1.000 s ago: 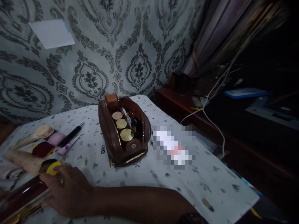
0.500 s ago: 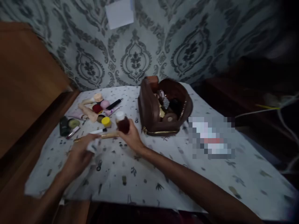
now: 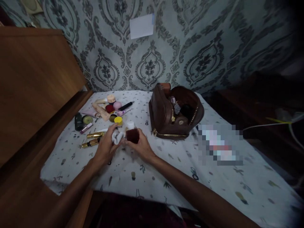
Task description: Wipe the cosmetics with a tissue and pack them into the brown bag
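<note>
My right hand (image 3: 144, 148) is closed round a small bottle (image 3: 132, 136) of dark red-brown colour with a white cap, held upright over the table. Bunched in my left hand (image 3: 104, 147) is a white cloth (image 3: 117, 137), close beside the bottle. Whether the cloth touches the glass I cannot tell. Two gold-coloured tubes (image 3: 95, 135) lie just left of my left hand, partly covered by it. Behind the hands sits a small yellow-lidded jar (image 3: 118, 120). To the right, a brown zip bag (image 3: 161, 117) stands open with several items inside.
Several cosmetics lie at the table's left, among them a beige tube (image 3: 101, 111), a black pen-like stick (image 3: 126, 105) and a dark green bottle (image 3: 78, 122). A blurred-out item (image 3: 219, 144) is right of the bag. A wooden cabinet (image 3: 35, 88) borders the left side.
My left hand with the cloth has moved right, up to the bottle in my right hand. The gold-coloured tubes show more fully. The camera view has shifted a little.
</note>
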`<state>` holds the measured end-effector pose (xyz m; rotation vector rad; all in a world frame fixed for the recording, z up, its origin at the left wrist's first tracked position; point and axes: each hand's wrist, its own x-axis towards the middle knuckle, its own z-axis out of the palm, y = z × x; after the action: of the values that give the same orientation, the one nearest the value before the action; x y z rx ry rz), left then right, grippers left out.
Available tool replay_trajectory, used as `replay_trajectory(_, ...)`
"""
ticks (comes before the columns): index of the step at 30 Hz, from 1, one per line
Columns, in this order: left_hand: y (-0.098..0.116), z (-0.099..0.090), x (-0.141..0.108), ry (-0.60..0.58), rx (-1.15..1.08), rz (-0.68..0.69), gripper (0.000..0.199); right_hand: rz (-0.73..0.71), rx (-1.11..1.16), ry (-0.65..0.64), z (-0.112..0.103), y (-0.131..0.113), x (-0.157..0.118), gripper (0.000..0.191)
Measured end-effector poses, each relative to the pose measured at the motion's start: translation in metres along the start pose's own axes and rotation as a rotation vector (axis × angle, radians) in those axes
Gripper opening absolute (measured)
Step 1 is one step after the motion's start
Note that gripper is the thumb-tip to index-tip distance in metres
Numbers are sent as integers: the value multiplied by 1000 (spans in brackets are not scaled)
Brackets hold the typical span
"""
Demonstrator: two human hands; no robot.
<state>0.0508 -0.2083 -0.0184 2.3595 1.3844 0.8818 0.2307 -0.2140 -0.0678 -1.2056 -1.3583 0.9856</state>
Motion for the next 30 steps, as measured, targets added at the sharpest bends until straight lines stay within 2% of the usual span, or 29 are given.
replay_trajectory(2,16,10,7,64,-7,119,57,-27,-13,-30,2,0,-6,37)
replay_trajectory(4,28,19,12,42,33,195,54,-88,-37,-51,4,2,-12,34)
replay_trajectory(6,34,24,17,-4,46,193,45,-114,-92,-58,5,4,-18,35)
replay_trajectory(8,36,26,21,11,-23,154,36,-106,-160,-50,5,5,-22,36)
replay_trajectory(11,35,21,29,61,-211,37,28,-144,-211,-32,3,4,-25,31)
replay_trajectory(14,33,15,36,60,-442,-112,25,-191,-180,-41,3,3,-25,31)
replay_trajectory(19,37,18,38,16,-985,-518,47,-200,-18,-107,5,7,-22,35)
replay_trajectory(22,43,28,35,100,-1118,-635,54,-161,83,-121,6,8,-20,36)
replay_trajectory(26,47,41,28,209,-1036,-611,50,-94,146,-102,3,7,-19,28)
replay_trajectory(28,48,44,23,202,-888,-520,46,-85,150,-71,1,7,-18,28)
replay_trajectory(30,45,46,17,147,-747,-387,45,-68,178,-46,0,9,-17,34)
